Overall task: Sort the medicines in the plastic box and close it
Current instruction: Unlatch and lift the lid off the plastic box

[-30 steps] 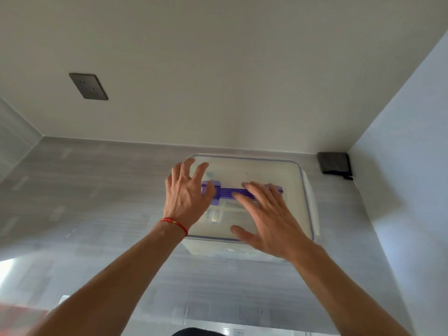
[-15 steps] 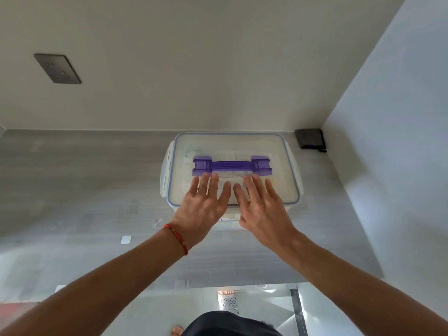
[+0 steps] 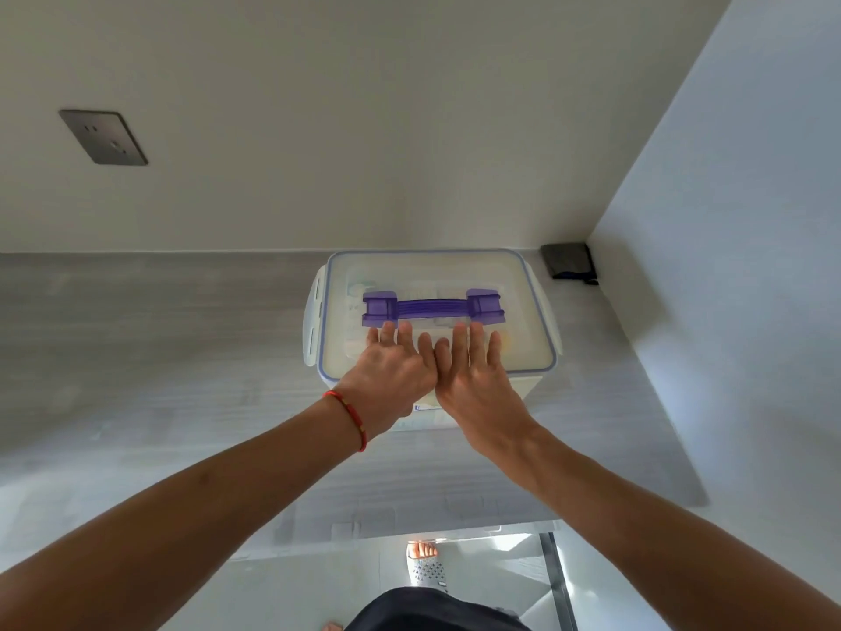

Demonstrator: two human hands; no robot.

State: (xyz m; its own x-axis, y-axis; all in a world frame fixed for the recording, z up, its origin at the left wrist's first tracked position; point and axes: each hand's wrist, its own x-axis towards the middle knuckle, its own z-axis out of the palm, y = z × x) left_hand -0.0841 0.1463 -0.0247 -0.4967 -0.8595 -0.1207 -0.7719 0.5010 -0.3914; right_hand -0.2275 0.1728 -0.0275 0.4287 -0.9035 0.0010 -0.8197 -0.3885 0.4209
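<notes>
A translucent plastic box (image 3: 523, 307) with a blue-rimmed lid and a purple handle (image 3: 432, 307) stands on the grey counter, near the back wall. The lid lies on top of it. Medicines inside show only as faint shapes through the lid. My left hand (image 3: 391, 371) and my right hand (image 3: 473, 380) lie side by side, flat on the near part of the lid, fingers straight and pointing at the handle. The side latch flaps (image 3: 313, 321) stick outward. The near front of the box is hidden behind my hands.
The grey counter (image 3: 159, 357) runs left from the box. A small black object (image 3: 569, 261) sits in the back right corner by the side wall (image 3: 728, 266). A dark socket plate (image 3: 103, 138) is on the back wall. Below the counter edge, a foot in a slipper (image 3: 425, 567) shows.
My hands slid from over the handle toward the near edge of the lid and came together. The view shifted, so the box now looks farther away and more centred.
</notes>
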